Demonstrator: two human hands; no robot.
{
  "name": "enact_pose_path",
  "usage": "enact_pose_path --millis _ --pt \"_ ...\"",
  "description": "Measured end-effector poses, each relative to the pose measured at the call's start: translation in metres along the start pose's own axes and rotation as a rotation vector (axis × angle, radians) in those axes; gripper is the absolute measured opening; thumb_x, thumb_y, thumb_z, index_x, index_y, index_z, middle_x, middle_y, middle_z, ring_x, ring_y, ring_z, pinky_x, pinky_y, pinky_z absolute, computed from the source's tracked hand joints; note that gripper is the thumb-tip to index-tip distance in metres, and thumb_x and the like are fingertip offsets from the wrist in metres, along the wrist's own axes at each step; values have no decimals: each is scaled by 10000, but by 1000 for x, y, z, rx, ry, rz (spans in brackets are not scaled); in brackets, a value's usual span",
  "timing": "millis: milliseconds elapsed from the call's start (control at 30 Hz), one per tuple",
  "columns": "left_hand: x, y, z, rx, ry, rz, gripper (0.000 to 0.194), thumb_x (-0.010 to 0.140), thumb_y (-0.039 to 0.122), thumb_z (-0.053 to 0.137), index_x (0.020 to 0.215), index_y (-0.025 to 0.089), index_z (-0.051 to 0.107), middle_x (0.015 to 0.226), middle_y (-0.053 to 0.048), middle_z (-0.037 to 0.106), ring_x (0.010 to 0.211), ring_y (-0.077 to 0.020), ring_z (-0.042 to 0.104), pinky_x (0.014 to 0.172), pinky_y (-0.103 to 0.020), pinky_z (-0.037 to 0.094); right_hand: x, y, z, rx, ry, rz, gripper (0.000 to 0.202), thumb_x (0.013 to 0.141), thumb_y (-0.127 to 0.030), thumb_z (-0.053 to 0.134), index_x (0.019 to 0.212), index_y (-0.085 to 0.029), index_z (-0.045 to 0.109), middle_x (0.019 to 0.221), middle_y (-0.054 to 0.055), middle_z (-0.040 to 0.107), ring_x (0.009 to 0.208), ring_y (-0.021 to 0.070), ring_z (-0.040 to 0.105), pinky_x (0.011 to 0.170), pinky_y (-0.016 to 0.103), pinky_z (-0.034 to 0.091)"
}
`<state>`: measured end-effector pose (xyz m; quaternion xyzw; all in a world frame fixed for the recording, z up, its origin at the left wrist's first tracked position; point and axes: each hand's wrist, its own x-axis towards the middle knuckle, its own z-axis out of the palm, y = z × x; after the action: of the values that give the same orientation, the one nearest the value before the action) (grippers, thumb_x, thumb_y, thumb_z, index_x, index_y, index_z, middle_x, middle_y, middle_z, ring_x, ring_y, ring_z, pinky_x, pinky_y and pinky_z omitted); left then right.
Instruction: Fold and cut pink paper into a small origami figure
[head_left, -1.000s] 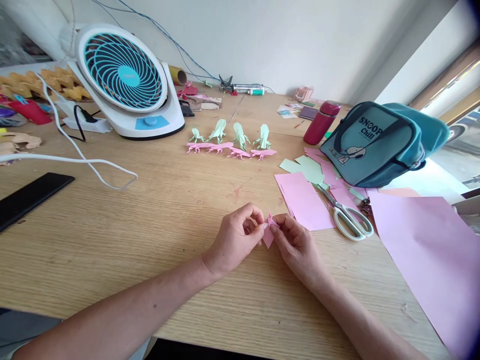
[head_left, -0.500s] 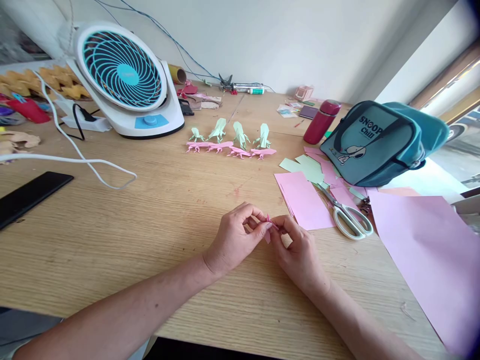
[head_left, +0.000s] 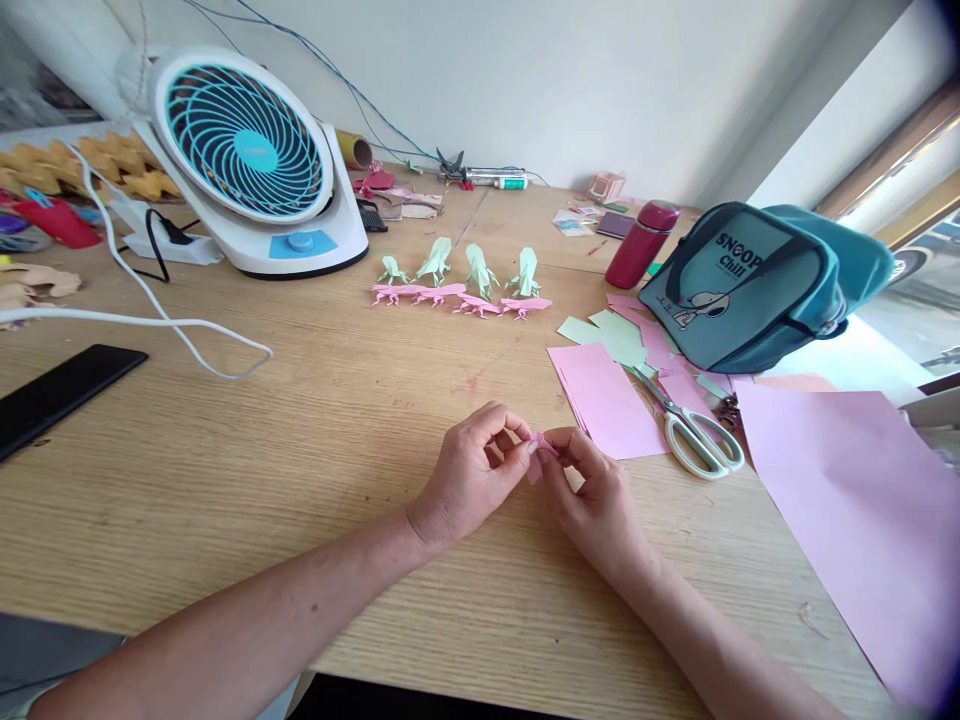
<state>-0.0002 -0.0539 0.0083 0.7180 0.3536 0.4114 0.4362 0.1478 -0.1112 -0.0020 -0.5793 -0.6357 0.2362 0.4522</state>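
Note:
A small folded piece of pink paper (head_left: 535, 468) is held between my two hands, above the front middle of the wooden table (head_left: 315, 440). My left hand (head_left: 474, 468) pinches its left side with thumb and forefinger. On the other side my right hand (head_left: 592, 495) grips it between thumb and fingertips. The fingers hide much of the paper, so its folded shape is not clear. Beyond the hands stand several green folded-paper figures (head_left: 480, 268), with a row of pink folded-paper figures (head_left: 478, 305) in front of them.
Right of my hands lie a stack of pink paper (head_left: 611, 402) and white-handled scissors (head_left: 703, 446). A large pink sheet (head_left: 847, 500) covers the right edge. Behind are a teal bag (head_left: 739, 285) and a red flask (head_left: 643, 243). A fan (head_left: 259, 150) and a black phone-like slab (head_left: 64, 395) are left.
The pink paper has turned slightly between my fingertips, showing more of a flat face. Both hands stay in nearly the same place.

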Motion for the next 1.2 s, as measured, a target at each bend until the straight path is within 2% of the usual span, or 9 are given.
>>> enact_pose_path --millis 133,300,433,567,733,833,967,1200 --pt "3 -2 0 -23 10 -57 51 854 193 601 812 175 576 707 18 612 581 -78 523 539 -186 422 2 -2 2 154 5 70 72 946 -255 520 901 -224 567 769 5 602 688 141 572 593 246 471" --pt "8 -7 0 -237 -33 -172 173 836 250 644 979 162 602 858 -32 676 753 -128 631 671 -231 496 3 -3 3 221 34 73 68 929 -260 558 991 -236 546 821 10 629 703 141 593 626 261 488" --pt "8 -6 -1 -238 -103 -206 101 850 247 622 842 150 651 820 -30 689 746 -129 626 687 -235 488 1 0 4 219 44 105 173 920 -265 569 1069 -249 482 824 3 652 675 138 596 593 255 476" --pt "6 -4 0 -147 -76 -203 155 841 288 644 766 152 645 732 -1 661 603 -94 537 572 -214 424 -1 2 5 179 55 84 192 915 -267 579 1064 -251 460 835 5 650 697 145 599 632 272 475" --pt "7 -3 0 -125 -67 -162 206 851 315 636 726 152 621 693 -3 624 620 -105 532 584 -227 426 0 0 5 223 29 111 200 926 -309 576 1086 -248 472 801 -2 632 705 149 587 617 260 471" --pt "7 -1 -1 -123 -57 -159 187 845 297 637 725 156 604 716 -16 643 649 -121 567 613 -240 455 2 -1 3 275 -35 157 171 926 -375 580 994 -221 551 825 20 630 712 151 582 587 248 461" --pt "6 1 -2 -137 -80 -175 173 849 296 629 750 157 601 762 -33 672 670 -132 595 633 -250 478 3 3 0 219 -105 165 277 936 -432 558 790 -198 581 674 -6 558 600 133 498 544 253 405" --pt "6 -2 -3 -82 -78 -129 163 841 272 634 738 152 595 716 -5 624 604 -105 536 572 -228 430 0 5 2 173 -102 144 257 940 -363 555 746 -195 558 640 -23 499 571 118 413 529 255 323"
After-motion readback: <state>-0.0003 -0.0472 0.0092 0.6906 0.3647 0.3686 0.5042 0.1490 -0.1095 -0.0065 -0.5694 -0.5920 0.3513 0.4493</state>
